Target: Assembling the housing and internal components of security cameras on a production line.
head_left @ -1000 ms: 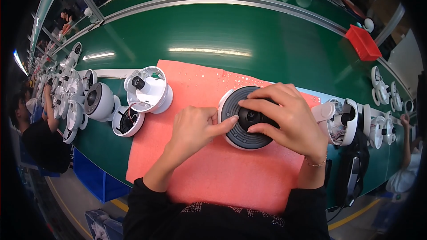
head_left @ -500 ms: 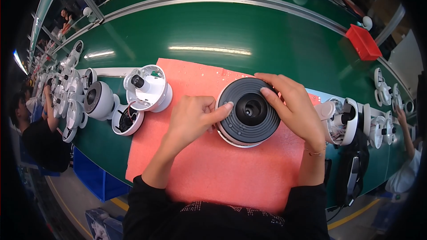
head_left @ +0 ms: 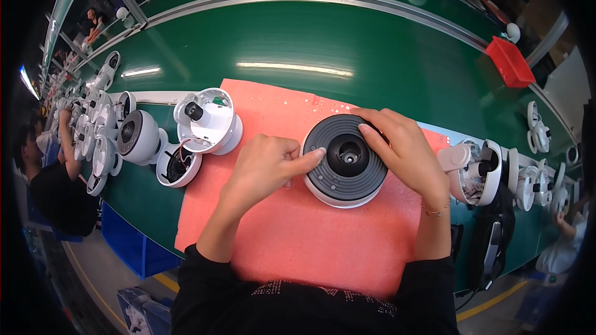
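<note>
A round security camera (head_left: 360, 185) with a dark grey ribbed face, black lens centre and white rim sits on a pink foam mat (head_left: 298, 236) in front of me. My left hand (head_left: 264, 164) grips its left side, the thumb pressed on the grey face and the other fingers curled beside the rim. On the right, my right hand (head_left: 406, 149) is bent over the upper edge, fingertips on the ribbed face near the lens. Small clear dots (head_left: 333, 187) show on the lower left of the face. Similar tiny clear dots (head_left: 285, 103) lie scattered along the mat's far edge.
Left of the mat are an opened white camera housing (head_left: 230, 139), a white cup-shaped base (head_left: 180, 180) and several more cameras. Another open housing (head_left: 484, 177) stands right, by a black pouch (head_left: 493, 242). A red bin (head_left: 510, 62) sits far right. People work at both sides.
The right hand's fingers have shifted a little left across the camera's upper edge, and its thumb no longer shows on the face. The camera has moved slightly down and left. My left thumb stays pressed.
</note>
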A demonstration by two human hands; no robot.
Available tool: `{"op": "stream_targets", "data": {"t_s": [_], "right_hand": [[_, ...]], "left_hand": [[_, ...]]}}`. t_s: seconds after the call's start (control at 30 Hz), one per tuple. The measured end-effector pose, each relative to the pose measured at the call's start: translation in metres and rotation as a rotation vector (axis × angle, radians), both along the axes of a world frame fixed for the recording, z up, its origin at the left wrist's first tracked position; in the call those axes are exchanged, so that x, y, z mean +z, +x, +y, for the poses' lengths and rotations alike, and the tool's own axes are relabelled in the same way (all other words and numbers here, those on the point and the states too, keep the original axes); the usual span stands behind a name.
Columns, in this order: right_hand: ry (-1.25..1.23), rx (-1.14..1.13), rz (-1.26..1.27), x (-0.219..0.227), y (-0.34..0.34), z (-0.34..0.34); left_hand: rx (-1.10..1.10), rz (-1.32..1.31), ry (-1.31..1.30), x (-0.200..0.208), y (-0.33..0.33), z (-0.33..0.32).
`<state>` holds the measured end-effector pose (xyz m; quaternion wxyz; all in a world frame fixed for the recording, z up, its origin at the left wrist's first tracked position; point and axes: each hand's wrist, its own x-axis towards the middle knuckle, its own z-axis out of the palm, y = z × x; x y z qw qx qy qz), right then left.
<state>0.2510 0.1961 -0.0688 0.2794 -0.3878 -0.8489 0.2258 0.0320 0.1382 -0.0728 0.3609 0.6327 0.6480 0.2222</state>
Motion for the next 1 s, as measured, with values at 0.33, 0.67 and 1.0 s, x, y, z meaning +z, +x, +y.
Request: {"op": "stream_targets", "data": {"t_s": [0.33, 0.67, 1.0], "right_hand": [[0.056, 0.058, 0.017, 0.003, 0.007, 0.002], [0.022, 0.087, -0.069, 0.018, 0.013, -0.002], [0.087, 0.052, 0.049, 0.002, 0.004, 0.001]], "left_hand": [[0.007, 0.009, 0.061, 0.001, 0.005, -0.004], [-0.011, 0.067, 0.098, 0.002, 0.010, -0.009], [0.011, 0.063, 0.115, -0.005, 0.009, -0.007]]}}
